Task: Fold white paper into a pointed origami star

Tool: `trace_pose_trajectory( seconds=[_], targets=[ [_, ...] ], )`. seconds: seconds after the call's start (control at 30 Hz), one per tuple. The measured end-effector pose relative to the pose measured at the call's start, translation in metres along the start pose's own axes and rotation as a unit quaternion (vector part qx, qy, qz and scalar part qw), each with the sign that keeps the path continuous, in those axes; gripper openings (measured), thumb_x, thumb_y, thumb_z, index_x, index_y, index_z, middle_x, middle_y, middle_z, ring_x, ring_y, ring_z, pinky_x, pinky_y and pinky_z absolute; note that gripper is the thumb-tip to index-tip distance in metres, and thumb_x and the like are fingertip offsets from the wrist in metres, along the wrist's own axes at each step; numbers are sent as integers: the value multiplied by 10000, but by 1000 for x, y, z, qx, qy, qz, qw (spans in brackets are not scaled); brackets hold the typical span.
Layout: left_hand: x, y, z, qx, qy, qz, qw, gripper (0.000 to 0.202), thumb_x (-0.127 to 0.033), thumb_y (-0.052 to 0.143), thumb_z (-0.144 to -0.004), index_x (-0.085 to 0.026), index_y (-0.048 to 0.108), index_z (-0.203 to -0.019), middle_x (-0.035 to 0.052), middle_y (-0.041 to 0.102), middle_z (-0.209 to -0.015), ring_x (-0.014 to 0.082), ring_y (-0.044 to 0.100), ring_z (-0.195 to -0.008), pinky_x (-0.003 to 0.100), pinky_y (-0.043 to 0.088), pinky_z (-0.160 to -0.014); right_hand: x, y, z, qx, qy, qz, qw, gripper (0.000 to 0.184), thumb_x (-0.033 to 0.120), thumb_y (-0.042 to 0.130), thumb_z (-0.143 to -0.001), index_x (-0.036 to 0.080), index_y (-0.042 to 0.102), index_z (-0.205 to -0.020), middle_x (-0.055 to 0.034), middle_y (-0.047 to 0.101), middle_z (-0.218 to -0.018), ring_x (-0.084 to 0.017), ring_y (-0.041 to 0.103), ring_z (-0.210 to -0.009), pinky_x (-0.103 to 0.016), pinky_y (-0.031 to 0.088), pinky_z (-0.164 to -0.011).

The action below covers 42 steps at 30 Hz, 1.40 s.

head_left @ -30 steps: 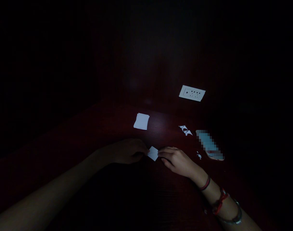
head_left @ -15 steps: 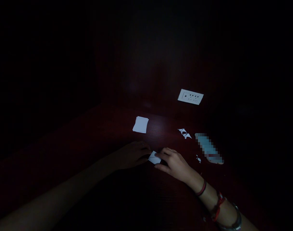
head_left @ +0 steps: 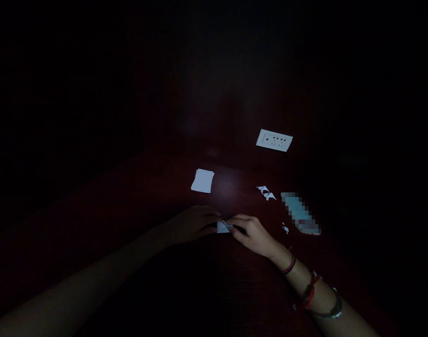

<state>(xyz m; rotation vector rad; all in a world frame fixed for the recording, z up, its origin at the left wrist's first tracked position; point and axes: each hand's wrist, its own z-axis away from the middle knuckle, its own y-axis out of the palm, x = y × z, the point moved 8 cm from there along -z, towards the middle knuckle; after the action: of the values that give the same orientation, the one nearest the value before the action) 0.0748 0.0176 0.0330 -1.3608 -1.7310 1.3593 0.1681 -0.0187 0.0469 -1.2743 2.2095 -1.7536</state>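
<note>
The paper piece (head_left: 224, 227) lay low on the tabletop (head_left: 235, 285), directly between the two hands and near the front centre of the view. The left hand (head_left: 195, 223) closed its fingertips on the left edge of the paper piece. The right hand (head_left: 253, 232) closed thumb and forefinger on the right edge. Both hands were curled, not spread. Whether the paper piece was lifted clear of the tabletop or pressed flat against it could not be told in the dim light.

Handling, as a judgement: the paper piece appeared very light, thin and pliable. It would crease where pressed and hold that crease, and it would tear under a sharp pull. It looked dry rather than slippery. The edges and corners offered the best hold, taken with fingertips only.

The tabletop was dark reddish wood with a faint sheen, apparently smooth and hard. A stack of white paper squares (head_left: 202, 180) lay beyond the hands, well apart from them. Folded white shapes (head_left: 266, 192) lay to the right of that stack, and a small white scrap (head_left: 285, 228) lay near the right hand. A flat object (head_left: 300, 213), blurred out in the picture, lay just right of the scrap.

The room was almost wholly dark. A white socket plate (head_left: 274, 140) showed on the surface behind the tabletop. The right wrist carried a dark band (head_left: 289, 266), a red cord (head_left: 310, 290) and a metal bangle (head_left: 331, 310).
</note>
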Motion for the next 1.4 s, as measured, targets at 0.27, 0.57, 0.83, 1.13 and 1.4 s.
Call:
trace_pose_trajectory(
  seconds=[0.27,0.57,0.83,1.13,1.4],
  targets=[
    [-8,-5,-7,-9,-25,2,1000,217,-260,360,-861,-213,542,-970,10,576,-953,143,517,-868,280,373,-778,-12,-10,-1,-90,27,-84,992,290,57,434,-727,186,587,-936,-30,600,-884,-132,555,-797,-260,439,-723],
    [8,-4,-5,-79,-81,65,991,276,-290,473,-799,-190,477,-1056,39,512,-1029,166,445,-973,316,359,-841,-3,-17,2,-113,4,-124,986,166,114,514,-723,202,634,-797,-38,549,-996,-145,524,-901,-275,428,-771],
    [-3,-18,-5,-149,-62,95,982,55,-159,482,-763,-172,532,-745,34,447,-1101,177,350,-1097,342,316,-920,0,-27,3,-164,20,-74,983,204,140,485,-752,200,582,-921,-37,574,-845,-139,534,-776,-263,436,-689],
    [-25,-37,-2,-210,-12,45,977,77,-160,473,-788,-189,542,-807,26,430,-1141,192,305,-1145,382,298,-945,9,-28,5,-160,20,-48,986,122,173,457,-783,177,579,-778,-25,560,-751,-124,519,-702,-240,415,-638],
    [-34,-41,-3,-203,2,47,978,114,-135,462,-793,-194,528,-865,28,451,-1118,178,345,-1110,365,324,-926,13,-27,4,-151,31,-40,987,93,190,460,-777,177,544,-738,-15,531,-707,-124,496,-677,-237,394,-628]
  ],
)
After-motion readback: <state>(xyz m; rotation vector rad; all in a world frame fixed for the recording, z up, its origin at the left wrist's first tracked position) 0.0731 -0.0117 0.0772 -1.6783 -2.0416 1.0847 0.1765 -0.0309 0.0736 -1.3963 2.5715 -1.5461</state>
